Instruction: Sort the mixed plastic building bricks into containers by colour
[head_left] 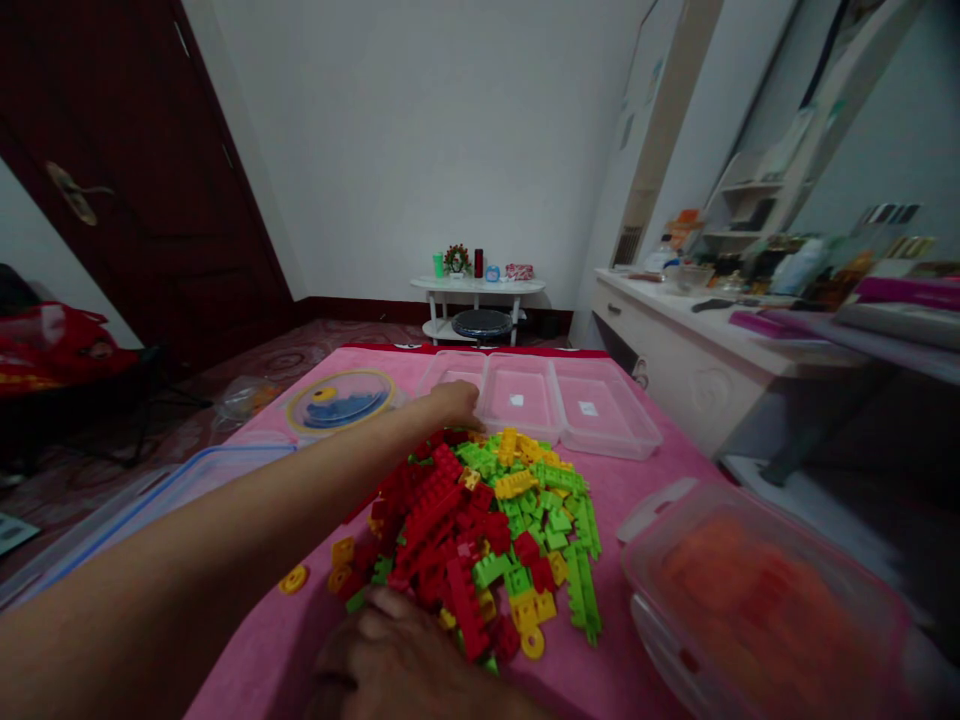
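Observation:
A heap of red, green and yellow toy bricks (480,530) lies on a pink tablecloth (637,480). My left arm reaches from the lower left across the heap. My left hand (454,405) is at the heap's far edge, against the leftmost of three clear shallow trays (525,400). Its fingers are curled, and what they hold is hidden. My right hand (390,660) rests at the near edge of the heap with its fingers bunched on the bricks. A loose yellow round piece (292,578) lies left of the heap.
A round yellow-rimmed lidded container (341,400) sits at the far left. A blue-rimmed clear box (187,480) stands under my left arm. At the right is a clear box of orange pieces (750,590). A cluttered dresser (690,350) runs along the right, and a small white table (476,290) stands by the wall.

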